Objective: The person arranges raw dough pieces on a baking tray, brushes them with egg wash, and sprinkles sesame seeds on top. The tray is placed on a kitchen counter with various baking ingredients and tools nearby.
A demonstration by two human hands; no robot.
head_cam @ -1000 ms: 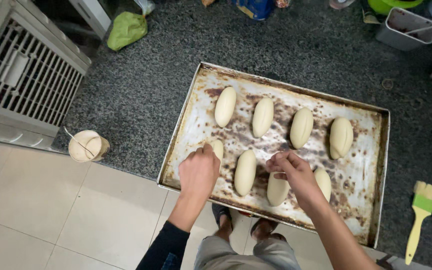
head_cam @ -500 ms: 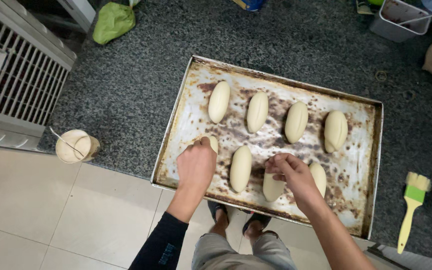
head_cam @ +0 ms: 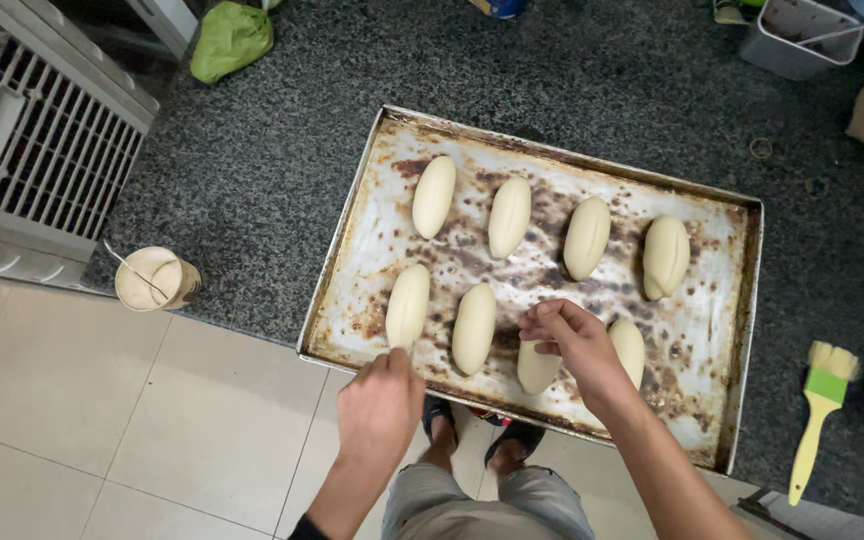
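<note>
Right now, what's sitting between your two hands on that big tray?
In the head view, one dough roll lies on the tray between the left hand and the right hand, which rests on another roll.

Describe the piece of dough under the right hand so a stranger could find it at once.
Find the stained metal baking tray on the dark speckled counter. Eight pale oval dough pieces lie in two rows of four. Take the near row's third piece from the left: only it is partly covered by the right hand.
</note>
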